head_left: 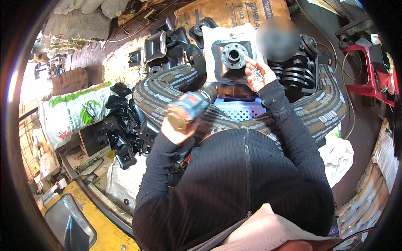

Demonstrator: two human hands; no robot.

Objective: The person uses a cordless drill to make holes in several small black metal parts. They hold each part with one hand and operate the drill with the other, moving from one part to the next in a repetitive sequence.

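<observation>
Person at work, seen from above. The left hand (181, 133) is wrapped around a power drill (190, 106), slightly blurred, its nose angled toward the square black plate (217, 52) with a round grey flange (230, 64). The plate lies on a white pad (210, 74) ahead of the person. The right hand (261, 77) is half curled around small silver screws (257, 75), fingertips at the flange's right edge; contact cannot be told. Right: stacked black discs (293, 77). Left: piled black parts (121, 140).
</observation>
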